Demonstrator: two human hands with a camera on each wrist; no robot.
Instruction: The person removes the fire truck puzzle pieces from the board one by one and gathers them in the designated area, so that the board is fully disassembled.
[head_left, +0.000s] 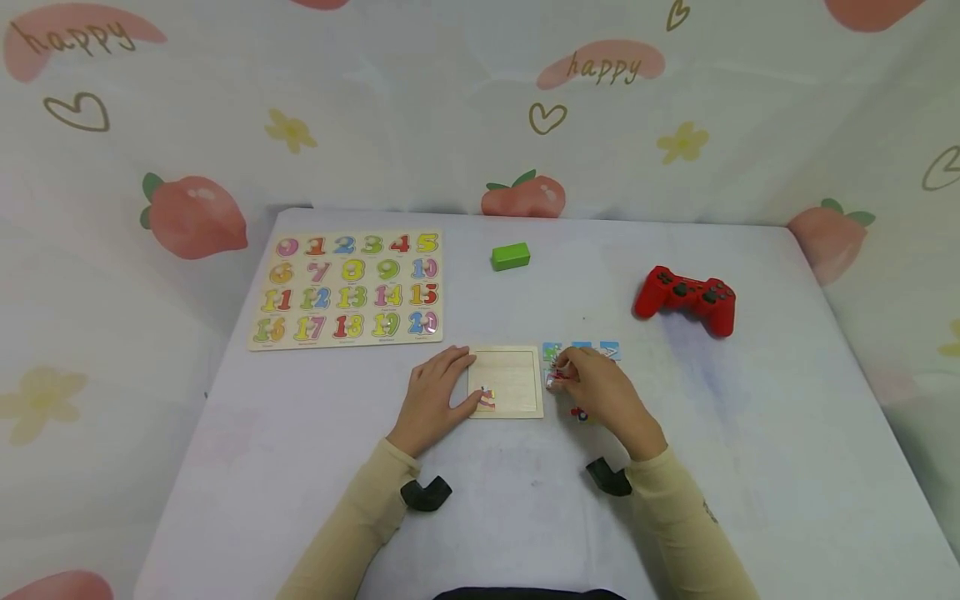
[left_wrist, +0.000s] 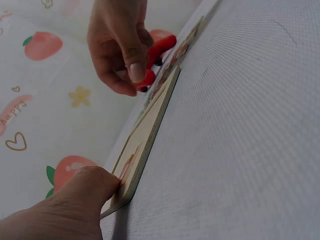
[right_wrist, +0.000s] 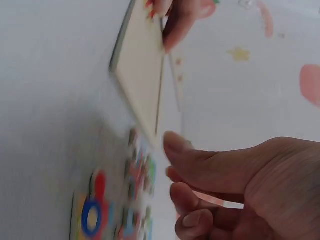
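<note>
A square wooden puzzle board (head_left: 513, 371) with a raised border lies in front of me, one printed puzzle piece (head_left: 487, 402) in its lower left corner. My left hand (head_left: 432, 398) rests at the board's left side, fingertips along its edge and thumb over that piece. Just right of the board my right hand (head_left: 603, 392) hovers above loose puzzle pieces (head_left: 581, 414), its fingers loosely bent. In the right wrist view, nothing shows between thumb (right_wrist: 187, 155) and fingers. Part of the pieces is hidden under this hand in the head view.
At the back left lies a number puzzle board (head_left: 345, 287) with figures from 0 to 20. A green block (head_left: 511, 257) sits behind the square board. Towards the right is a red game controller (head_left: 686, 300). A printed cloth backdrop (head_left: 420, 108) rises behind the table.
</note>
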